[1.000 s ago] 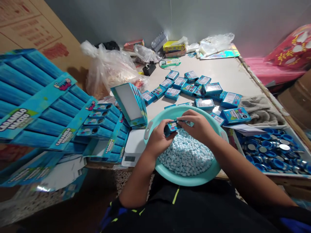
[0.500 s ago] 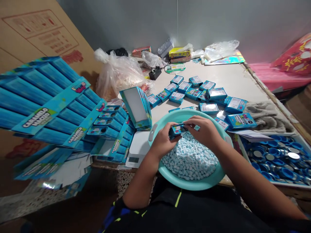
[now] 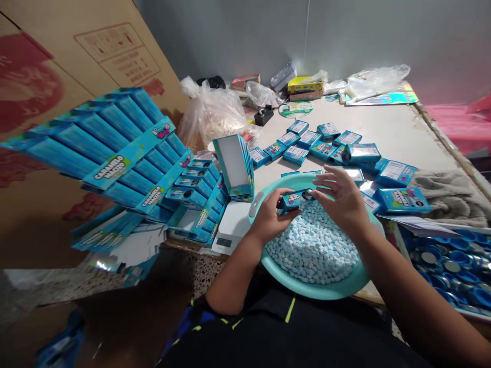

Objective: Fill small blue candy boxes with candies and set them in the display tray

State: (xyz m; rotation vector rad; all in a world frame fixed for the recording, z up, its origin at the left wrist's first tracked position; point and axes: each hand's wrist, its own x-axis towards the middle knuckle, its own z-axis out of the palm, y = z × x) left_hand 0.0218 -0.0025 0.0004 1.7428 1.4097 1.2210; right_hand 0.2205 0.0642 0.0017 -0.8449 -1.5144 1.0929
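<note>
My left hand (image 3: 273, 217) is closed round a small blue candy box (image 3: 292, 200), held level above the turquoise basin (image 3: 326, 292). My right hand (image 3: 343, 199) is at the box's right end, where a round dark spot shows. Its fingers are spread and raised, and its thumb tip is at or just touching that end. Small pale blue and white candies (image 3: 314, 245) fill the basin beneath both hands. Whether anything is inside the held box cannot be seen.
Several blue boxes (image 3: 310, 139) lie scattered behind the basin. Stacked blue display cartons (image 3: 126, 163) lean at the left beside a white scale (image 3: 235, 225). At the right are a tray of blue-rimmed round tins (image 3: 452, 260) and a grey cloth (image 3: 452, 191). A knotted plastic bag (image 3: 215, 115) stands behind.
My right hand has lifted and spread its fingers, which were bent down at the box's end. My left hand keeps hold of the box. The camera view has turned left.
</note>
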